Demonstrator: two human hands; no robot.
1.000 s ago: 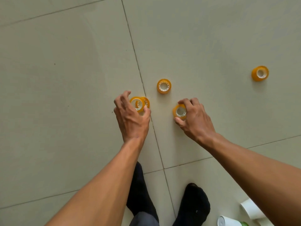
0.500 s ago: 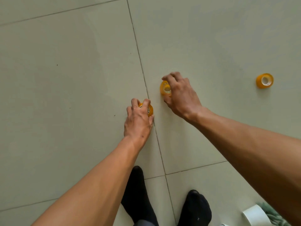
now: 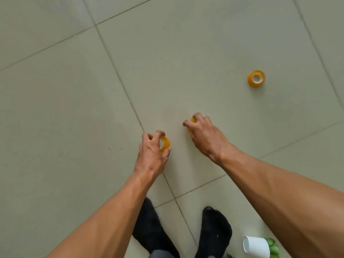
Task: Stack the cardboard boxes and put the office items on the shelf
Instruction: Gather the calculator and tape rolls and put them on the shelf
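Floor (image 3: 55, 108): left hand (image 3: 151, 153) and right hand (image 3: 204, 135) side by side at centre, apart, each holding a tape roll — left roll (image 3: 165, 144), right roll (image 3: 191, 121). Third tape roll (image 3: 256, 78) on floor, well apart, far right. Two feet (image 3: 216, 229) below hands. Cup (image 3: 256, 246) lying right of feet.

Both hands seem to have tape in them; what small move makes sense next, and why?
Probably reach the right hand toward the lone tape roll on the floor: it lies ungrasped off to the right, while the left hand already grips tape.
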